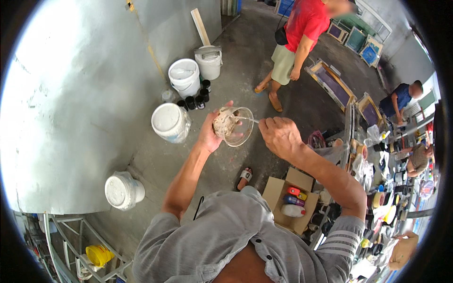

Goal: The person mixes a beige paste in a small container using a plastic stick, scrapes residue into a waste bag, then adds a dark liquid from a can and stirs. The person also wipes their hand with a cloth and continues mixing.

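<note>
My left hand [210, 134] is wrapped round a clear plastic cup [244, 126], tilted with its mouth toward the right. Inside the cup, a beige-brown, lumpy mixture [223, 123] coats the bottom and wall. With fingers closed, my right hand [282, 136] grips a thin pale stirring stick [248, 119]. The stick reaches through the cup's mouth to the mixture; its far end is hard to make out there. Both hands are held out in front of me, above the floor.
White buckets [165, 118] and several small black jars [190, 102] stand by the grey wall. A cardboard box [278, 200] of bottles sits near my right side. A person in a red shirt [307, 21] stands ahead. Along the right runs a cluttered table [373, 188].
</note>
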Demonstrator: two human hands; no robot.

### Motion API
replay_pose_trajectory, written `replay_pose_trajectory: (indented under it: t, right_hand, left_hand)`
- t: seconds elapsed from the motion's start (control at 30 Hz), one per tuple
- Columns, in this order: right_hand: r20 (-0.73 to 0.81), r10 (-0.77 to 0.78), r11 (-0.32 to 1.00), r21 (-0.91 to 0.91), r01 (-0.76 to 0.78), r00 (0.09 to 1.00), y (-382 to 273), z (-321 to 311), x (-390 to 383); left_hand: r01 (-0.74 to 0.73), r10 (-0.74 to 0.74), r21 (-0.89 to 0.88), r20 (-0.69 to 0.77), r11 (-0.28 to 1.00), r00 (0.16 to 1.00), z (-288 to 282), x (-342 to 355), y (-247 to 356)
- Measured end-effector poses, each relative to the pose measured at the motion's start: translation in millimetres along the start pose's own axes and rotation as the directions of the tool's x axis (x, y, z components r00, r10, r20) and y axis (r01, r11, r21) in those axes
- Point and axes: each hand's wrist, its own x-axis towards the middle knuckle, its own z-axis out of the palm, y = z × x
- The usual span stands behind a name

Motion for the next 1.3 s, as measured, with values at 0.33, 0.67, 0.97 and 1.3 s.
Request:
replay_pose_trajectory:
  t: [0.33,0.67,0.97,1.3]
  right_hand:
    - [-0.107,0.033,0.996,0.091,-0.023,0.994,176,68,65]
    - [0.12,0.438,0.678,0.606,-0.415,0.891,253,206,152]
    - [0.817,0.101,-0.902,0.316,-0.295,0.567,329,250,302]
    - [-0.09,0.411,0.849,0.399,-0.345,0.907,501,298,353]
  left_hand:
    - [-0.206,0.212,-0.121,0.042,0.971,0.976,-4,193,18]
    - [-0.33,0.334,-0.046,0.12,0.943,0.935,-71,380,75]
    - [-0.309,0.379,-0.322,0.185,0.895,0.907,-145,579,108]
    - [-0.04,0.057,-0.325,0.043,0.945,0.997,-167,701,157]
